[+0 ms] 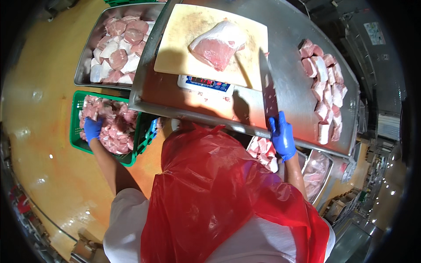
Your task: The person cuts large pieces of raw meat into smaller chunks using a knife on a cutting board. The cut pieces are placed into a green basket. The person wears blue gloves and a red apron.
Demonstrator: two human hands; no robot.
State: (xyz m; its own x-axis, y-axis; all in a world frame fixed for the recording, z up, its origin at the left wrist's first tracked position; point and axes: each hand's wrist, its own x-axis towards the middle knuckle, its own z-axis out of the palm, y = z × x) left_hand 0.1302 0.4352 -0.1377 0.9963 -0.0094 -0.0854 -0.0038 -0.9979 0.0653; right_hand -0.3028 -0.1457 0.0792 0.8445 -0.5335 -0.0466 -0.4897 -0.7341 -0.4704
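My left hand, in a blue glove, reaches into a green basket of pink meat trimmings. Its fingers are partly sunk among the trimmings and look closed around a piece. My right hand, also gloved in blue, grips a large knife by its handle, the blade pointing away from me with meat bits stuck on it. Left of the blade, a big cut of pork with a white fat layer rests on a cream cutting board. A digital scale shows under the board's near edge.
Thick meat pieces lie in rows on the right of the steel table. A steel tub of cut meat stands at the far left. Below the table's near edge are more meat pieces and a bagged tray.
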